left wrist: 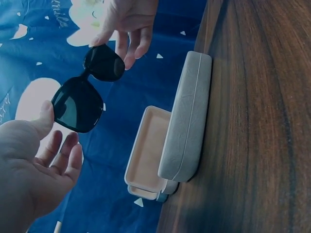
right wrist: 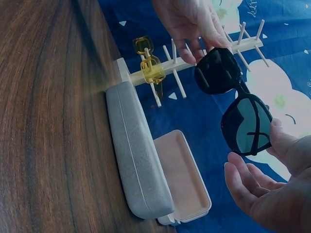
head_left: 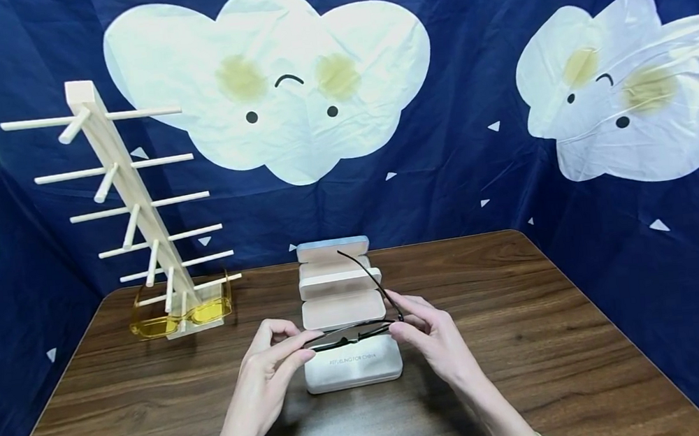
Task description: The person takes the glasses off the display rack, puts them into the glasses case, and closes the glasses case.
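Black sunglasses [head_left: 351, 338] with dark lenses are held up between both hands, above a pale grey glasses case [head_left: 354, 372] that has lettering on its front. The left hand [head_left: 265, 366] pinches one end of the frame between thumb and fingers. At the other end, near the hinge, the right hand [head_left: 433, 336] pinches the frame. One temple arm sticks out away from the person; in the right wrist view the other appears folded across the lens. Behind the lettered case, pale pink case insides [head_left: 342, 310] show, opened up.
A wooden display stand [head_left: 132, 190] with several pegs stands at the back left. Yellow-tinted glasses [head_left: 207, 312] hang on its lowest pegs. A blue cloth [head_left: 479, 184] with white clouds hangs behind the brown wooden table [head_left: 121, 408].
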`<state>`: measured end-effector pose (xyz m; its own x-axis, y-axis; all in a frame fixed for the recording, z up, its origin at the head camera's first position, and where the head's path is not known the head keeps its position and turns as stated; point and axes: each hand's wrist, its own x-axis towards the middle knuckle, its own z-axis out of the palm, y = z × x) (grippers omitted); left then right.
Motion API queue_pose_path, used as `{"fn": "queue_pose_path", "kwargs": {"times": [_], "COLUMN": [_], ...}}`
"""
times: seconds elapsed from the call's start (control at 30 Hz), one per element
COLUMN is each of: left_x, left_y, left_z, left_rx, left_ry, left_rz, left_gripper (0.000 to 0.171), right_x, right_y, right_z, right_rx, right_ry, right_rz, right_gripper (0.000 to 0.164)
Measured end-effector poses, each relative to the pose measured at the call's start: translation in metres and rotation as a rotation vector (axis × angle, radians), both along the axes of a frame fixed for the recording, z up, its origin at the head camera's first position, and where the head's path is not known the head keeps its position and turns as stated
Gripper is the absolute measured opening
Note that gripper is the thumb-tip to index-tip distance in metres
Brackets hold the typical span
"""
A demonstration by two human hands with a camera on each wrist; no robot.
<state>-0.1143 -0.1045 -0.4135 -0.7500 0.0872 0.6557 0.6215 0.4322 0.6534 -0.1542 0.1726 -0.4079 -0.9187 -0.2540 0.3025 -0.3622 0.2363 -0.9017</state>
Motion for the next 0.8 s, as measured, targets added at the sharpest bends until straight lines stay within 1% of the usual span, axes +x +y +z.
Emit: {"fn": "queue_pose_path", "kwargs": {"times": [0.13, 0.3, 0.53, 0.8], "left_x": [-0.0002, -0.0005, -0.0001, -0.0002], "left_y": [-0.0002, -0.0003, -0.0008, -0.0015], "left_z": [0.0003, 0.0012, 0.0013, 0.0022], "left_rx": [0.004, -0.001, 0.002, -0.009], "left_ry": [0.005, 0.007, -0.009, -0.008], "left_rz": [-0.002, 0.015, 0.028, 0.044], "left_gripper": [0.029, 0.031, 0.031, 0.031], "right_x": [0.0003, 0.0004, 0.0009, -0.0009], "right_y": [-0.0002, -0.0010, -0.0019, -0.0033], "right_z": [0.0009, 0.0019, 0.0002, -0.0036], "right_rx": [-0.004, -0.019, -0.022, -0.034], "right_ry": [-0.005, -0.018, -0.047, -0.027], "right_rz": [0.018, 0.055, 0.061, 0.086], "right_gripper": [0.051, 0.049, 0.045, 0.041]}}
